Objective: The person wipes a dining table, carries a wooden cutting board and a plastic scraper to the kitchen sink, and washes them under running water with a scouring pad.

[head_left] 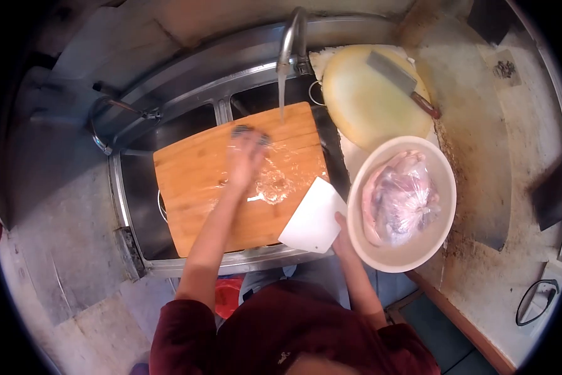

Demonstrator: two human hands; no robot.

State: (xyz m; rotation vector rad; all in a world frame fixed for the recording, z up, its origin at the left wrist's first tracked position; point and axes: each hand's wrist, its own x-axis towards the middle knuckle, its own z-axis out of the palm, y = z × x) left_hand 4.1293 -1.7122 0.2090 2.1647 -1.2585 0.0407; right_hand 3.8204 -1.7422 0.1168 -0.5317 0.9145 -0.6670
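A wooden cutting board (pixel 199 181) lies across the sink, its surface wet in the middle. My left hand (pixel 248 156) is on the upper middle of the board, closed over a dark scrubbing pad (pixel 249 132); the hand is slightly blurred. My right hand (pixel 342 237) grips the right edge of a flat white sheet-like panel (pixel 314 215), which is tilted over the board's lower right corner. That hand is beside a beige basin (pixel 401 267) holding meat in a clear knotted plastic bag (pixel 403 200).
Water runs from the faucet (pixel 288 47) onto the board's far edge. A round yellowish chopping block (pixel 356 94) bears a cleaver (pixel 393 72) at the back right. A second faucet (pixel 121 106) stands left. A red container (pixel 228 297) is below the sink.
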